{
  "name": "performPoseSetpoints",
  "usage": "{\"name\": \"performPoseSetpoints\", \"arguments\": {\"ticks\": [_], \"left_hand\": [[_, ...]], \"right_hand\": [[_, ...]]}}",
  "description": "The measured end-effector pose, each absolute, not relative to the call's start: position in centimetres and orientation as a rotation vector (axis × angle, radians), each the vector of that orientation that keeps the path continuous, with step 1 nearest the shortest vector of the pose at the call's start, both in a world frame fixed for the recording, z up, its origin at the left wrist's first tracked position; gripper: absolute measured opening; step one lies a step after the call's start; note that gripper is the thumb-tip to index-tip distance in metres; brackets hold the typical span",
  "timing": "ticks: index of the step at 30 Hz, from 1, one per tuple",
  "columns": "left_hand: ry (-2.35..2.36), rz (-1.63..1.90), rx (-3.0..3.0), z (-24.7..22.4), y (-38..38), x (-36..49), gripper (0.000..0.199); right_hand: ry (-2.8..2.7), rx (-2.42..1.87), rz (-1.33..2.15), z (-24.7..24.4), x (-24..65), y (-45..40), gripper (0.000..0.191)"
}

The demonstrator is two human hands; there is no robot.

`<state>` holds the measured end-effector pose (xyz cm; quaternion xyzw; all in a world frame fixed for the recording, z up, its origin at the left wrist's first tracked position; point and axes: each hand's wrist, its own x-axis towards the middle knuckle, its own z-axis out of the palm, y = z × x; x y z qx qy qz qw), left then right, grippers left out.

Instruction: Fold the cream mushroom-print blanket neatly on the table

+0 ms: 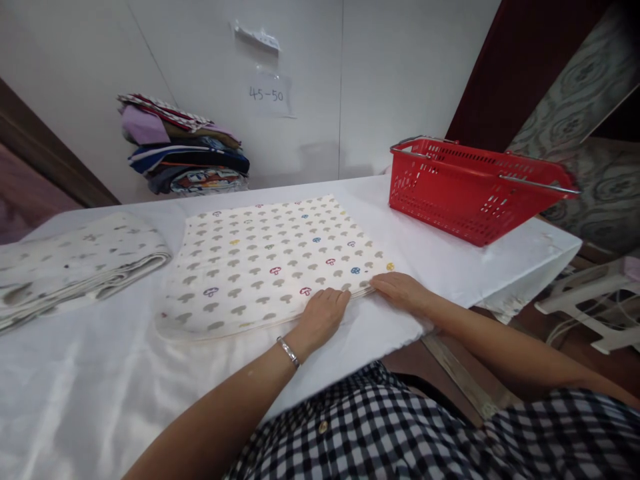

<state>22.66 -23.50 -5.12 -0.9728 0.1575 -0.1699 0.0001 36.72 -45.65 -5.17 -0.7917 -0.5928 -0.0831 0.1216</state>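
Head view: touching mushroom-print cloth (267, 257), spread flat on white-covered table (100, 380), with left hand (323, 319) at near edge and right hand (401, 292) at near-right corner — presumably to keep layers even — without clear sight of thumbs, so can't tell pinching from resting

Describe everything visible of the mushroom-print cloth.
The mushroom-print cloth is off-white and looks like soft woven fabric, with rows of grey-brown mushrooms and scattered red, blue, yellow and purple ones. It lies flat on the white tablecloth, roughly rectangular, its near-left corner rounded. Layers show along the near edge, so it appears folded. The left hand touches that edge; the right hand, the near-right corner.
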Motion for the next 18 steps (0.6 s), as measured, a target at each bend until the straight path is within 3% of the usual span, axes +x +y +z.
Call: {"name": "performPoseSetpoints", "arguments": {"ticks": [7,18], "left_hand": [[0.448,-0.469,-3.060,-4.9,-23.5,22.9,0.030],[0.469,-0.445,-3.020,-4.2,-24.3,23.8,0.014]], "right_hand": [[-1.822,-2.291,-0.375,-5.1,37.3,-46.8,0.032],[-1.819,-2.252,-0.434,-5.4,38.0,-46.7,0.031]]}}
